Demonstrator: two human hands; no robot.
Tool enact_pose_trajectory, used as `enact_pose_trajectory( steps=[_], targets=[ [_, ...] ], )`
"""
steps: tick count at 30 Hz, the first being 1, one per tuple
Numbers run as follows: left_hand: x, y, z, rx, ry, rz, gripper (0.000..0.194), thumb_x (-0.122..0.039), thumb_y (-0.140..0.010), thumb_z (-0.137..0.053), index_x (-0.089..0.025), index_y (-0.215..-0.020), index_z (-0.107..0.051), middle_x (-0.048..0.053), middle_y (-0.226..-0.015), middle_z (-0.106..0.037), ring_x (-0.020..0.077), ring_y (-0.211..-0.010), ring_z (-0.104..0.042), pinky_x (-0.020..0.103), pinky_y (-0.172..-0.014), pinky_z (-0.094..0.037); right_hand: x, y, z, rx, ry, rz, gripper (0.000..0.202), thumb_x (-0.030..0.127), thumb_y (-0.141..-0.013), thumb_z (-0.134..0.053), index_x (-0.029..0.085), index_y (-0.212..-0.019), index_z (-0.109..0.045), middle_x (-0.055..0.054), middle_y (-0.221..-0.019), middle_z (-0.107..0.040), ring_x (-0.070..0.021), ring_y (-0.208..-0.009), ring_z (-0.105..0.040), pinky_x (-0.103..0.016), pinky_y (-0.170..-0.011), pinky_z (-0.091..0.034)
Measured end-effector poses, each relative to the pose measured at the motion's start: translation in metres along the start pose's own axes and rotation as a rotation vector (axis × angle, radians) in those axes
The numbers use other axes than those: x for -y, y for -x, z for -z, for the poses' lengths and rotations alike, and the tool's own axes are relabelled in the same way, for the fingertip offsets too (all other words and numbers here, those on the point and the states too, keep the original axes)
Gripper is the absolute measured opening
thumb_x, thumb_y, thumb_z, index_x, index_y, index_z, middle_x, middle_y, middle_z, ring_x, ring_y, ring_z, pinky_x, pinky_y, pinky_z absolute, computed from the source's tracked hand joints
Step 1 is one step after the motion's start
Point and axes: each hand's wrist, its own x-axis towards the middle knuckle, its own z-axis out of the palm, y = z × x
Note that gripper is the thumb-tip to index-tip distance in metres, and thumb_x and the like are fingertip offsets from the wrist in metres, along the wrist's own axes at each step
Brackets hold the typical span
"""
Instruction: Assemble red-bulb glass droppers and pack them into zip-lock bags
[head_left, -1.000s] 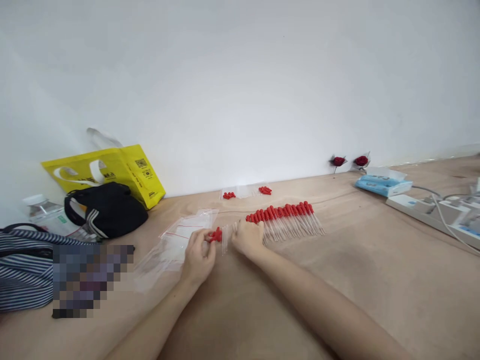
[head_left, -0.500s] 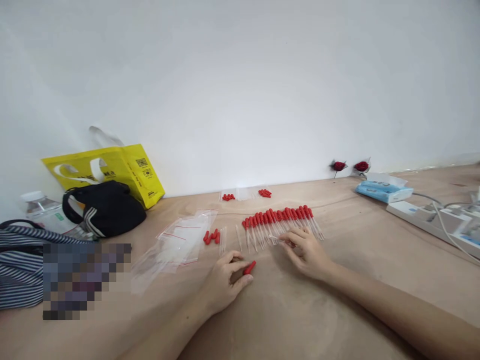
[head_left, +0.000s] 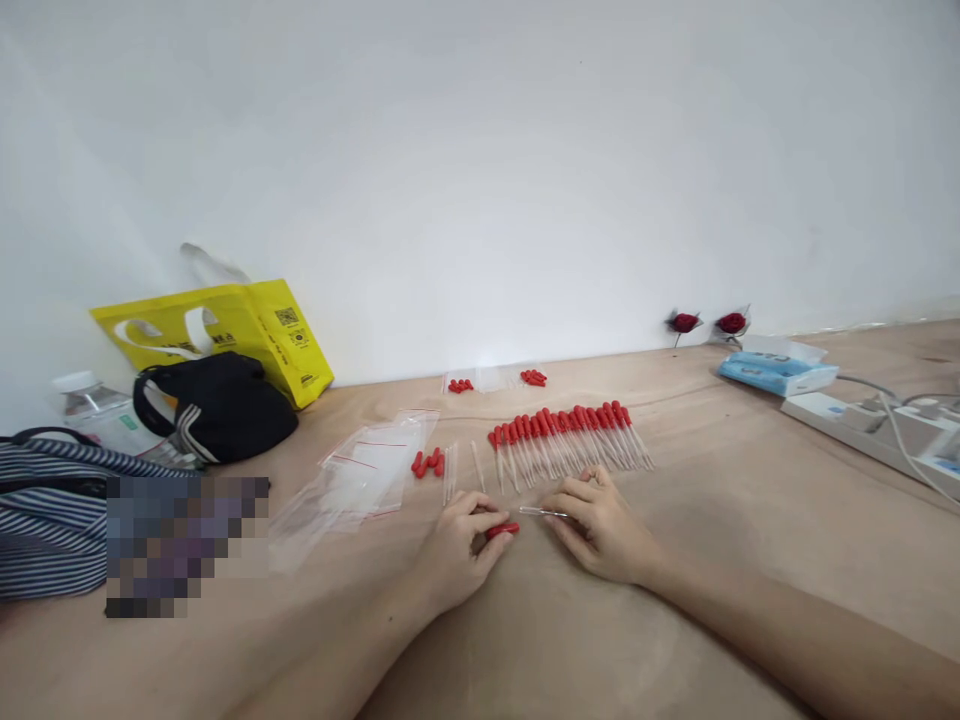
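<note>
My left hand (head_left: 466, 545) pinches a red rubber dropper bulb (head_left: 502, 531) low over the table. Just to its right, my right hand (head_left: 600, 525) grips a clear dropper tube (head_left: 541, 512), whose end points at the bulb with a small gap between them. Beyond my hands lies a row of droppers (head_left: 559, 428), clear tubes with red bulbs on their far ends. Left of that row are several bare tubes (head_left: 450, 473) and a few loose red bulbs (head_left: 429, 463).
Clear zip bags (head_left: 360, 470) lie flat at left. By the wall are small bags of red bulbs (head_left: 460, 385). A yellow bag (head_left: 292, 345), black pouch (head_left: 232, 410) and bottle (head_left: 101, 415) stand at far left. A tissue pack (head_left: 776, 372) and power strip (head_left: 832, 418) lie right.
My right hand has drawn the tube away from the row, toward me and the bulb. My left hand has turned the bulb closer to level.
</note>
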Motion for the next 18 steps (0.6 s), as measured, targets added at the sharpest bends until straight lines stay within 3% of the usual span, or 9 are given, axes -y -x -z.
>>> enact_pose_trajectory(
  steps=[9,18],
  targets=[
    [-0.002,0.001,-0.001,-0.018,0.062,0.08,0.013,-0.021,-0.084,-0.044,-0.019,-0.088,-0.057,0.002,-0.083,-0.062,0.017,-0.08,-0.056,0.03,-0.074,-0.043,0.002,0.001,-0.002,-0.063,0.014,-0.045,0.018,0.02,-0.082,-0.043,0.018,-0.085,-0.061,-0.002,-0.071,-0.061,-0.0114,-0.064,-0.05,-0.03,-0.072,-0.026],
    [-0.003,-0.001,-0.001,-0.019,0.177,0.097,0.019,-0.022,-0.084,-0.043,-0.02,-0.092,-0.06,0.002,-0.09,-0.065,0.0175,-0.084,-0.057,0.029,-0.076,-0.043,0.011,0.001,-0.008,-0.053,-0.042,-0.009,0.018,0.019,-0.083,-0.043,0.019,-0.089,-0.06,-0.001,-0.072,-0.06,-0.0112,-0.066,-0.049,-0.03,-0.073,-0.027]
  ],
)
